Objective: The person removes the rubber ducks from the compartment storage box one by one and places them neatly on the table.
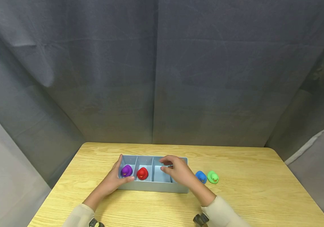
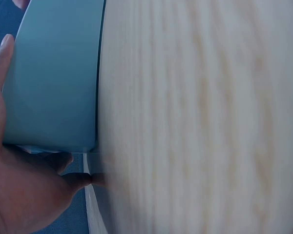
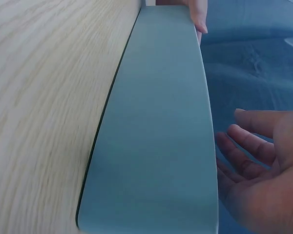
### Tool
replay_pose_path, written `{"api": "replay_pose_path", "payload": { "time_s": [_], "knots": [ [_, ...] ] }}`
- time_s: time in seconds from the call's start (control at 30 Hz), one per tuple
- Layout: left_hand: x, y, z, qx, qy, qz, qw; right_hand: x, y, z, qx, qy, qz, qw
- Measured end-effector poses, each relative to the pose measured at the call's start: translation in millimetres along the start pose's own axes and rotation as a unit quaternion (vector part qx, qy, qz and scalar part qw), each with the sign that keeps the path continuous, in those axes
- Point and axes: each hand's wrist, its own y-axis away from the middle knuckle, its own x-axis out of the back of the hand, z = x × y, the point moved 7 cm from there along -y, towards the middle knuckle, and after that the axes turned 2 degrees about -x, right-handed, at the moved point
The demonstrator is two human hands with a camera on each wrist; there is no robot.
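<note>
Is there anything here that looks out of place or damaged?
Nothing looks damaged or spilled. The blue duck and green duck stand on the table beside the tray, while the purple duck and red duck sit inside.

A pale wooden table (image 1: 250, 189) with rounded corners fills the foreground. Behind it hangs a dark grey fabric backdrop (image 1: 162, 78), creased and seamed down the middle, wrapping both sides. Light is soft and even.
</note>
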Motion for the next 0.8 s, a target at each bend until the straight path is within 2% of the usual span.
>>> {"api": "replay_pose_path", "payload": {
  "time_s": [0.3,0.8],
  "knots": [
    [0.5,0.8,-2.0,-0.005,0.002,0.004,1.0000,-23,-11,-5,0.013,-0.010,-0.027,1.000],
    [0.4,2.7,-3.3,0.016,0.004,-0.001,0.9999,-58,-24,-12,-0.002,0.041,-0.048,0.998]
  ]
}}
